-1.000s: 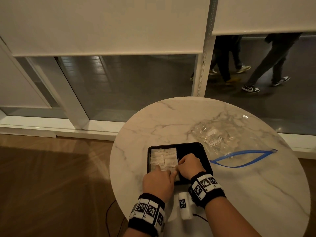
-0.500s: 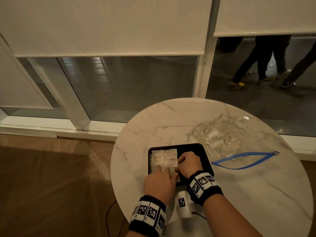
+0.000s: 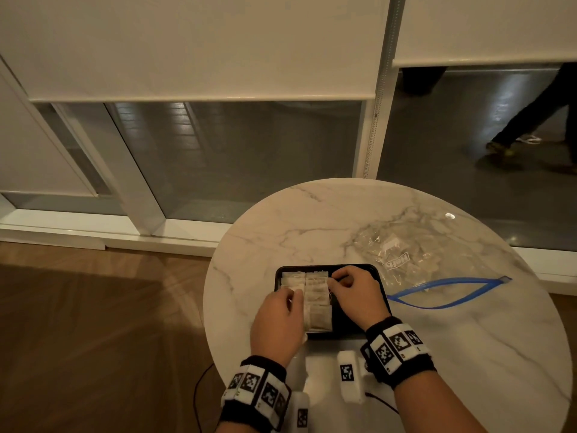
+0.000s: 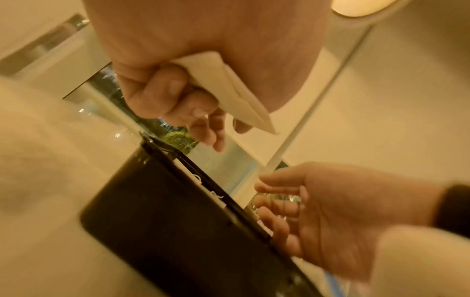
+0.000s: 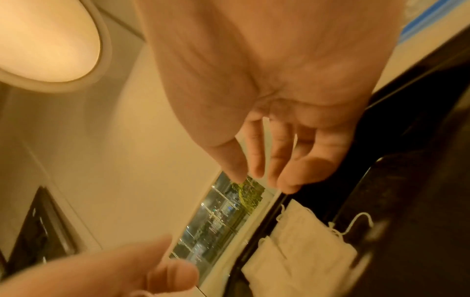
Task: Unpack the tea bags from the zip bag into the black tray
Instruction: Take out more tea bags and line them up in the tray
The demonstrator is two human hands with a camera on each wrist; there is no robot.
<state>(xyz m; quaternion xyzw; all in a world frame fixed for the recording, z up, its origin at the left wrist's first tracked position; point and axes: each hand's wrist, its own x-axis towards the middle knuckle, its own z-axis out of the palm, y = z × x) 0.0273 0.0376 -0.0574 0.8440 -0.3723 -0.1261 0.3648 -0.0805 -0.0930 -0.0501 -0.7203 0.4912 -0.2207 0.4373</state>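
Note:
The black tray [image 3: 374,276] sits at the near middle of the round marble table. Two columns of white tea bags [image 3: 317,296] lie in its left half. My left hand [image 3: 296,300] is over the left column; in the left wrist view its curled fingers grip a few folded tea bags [image 4: 229,94]. My right hand [image 3: 334,282] hovers over the tray beside the right column, its fingers loose and holding nothing [image 5: 267,170]. Strings trail from the tea bags [image 5: 300,241] under it. The clear zip bag [image 3: 415,254] lies to the right of the tray, its blue zip [image 3: 449,292] gaping.
A white tagged block [image 3: 349,379] and a dark cable [image 3: 381,401] lie at the table's near edge. The table [image 3: 468,354] is round, with wooden floor to its left. Behind it are windows with blinds, where a person's legs [image 3: 530,120] pass outside.
My left hand has shifted left from the tray's near end and now holds tea bags. My right hand has slid toward the tray's far end. The people outside have walked right.

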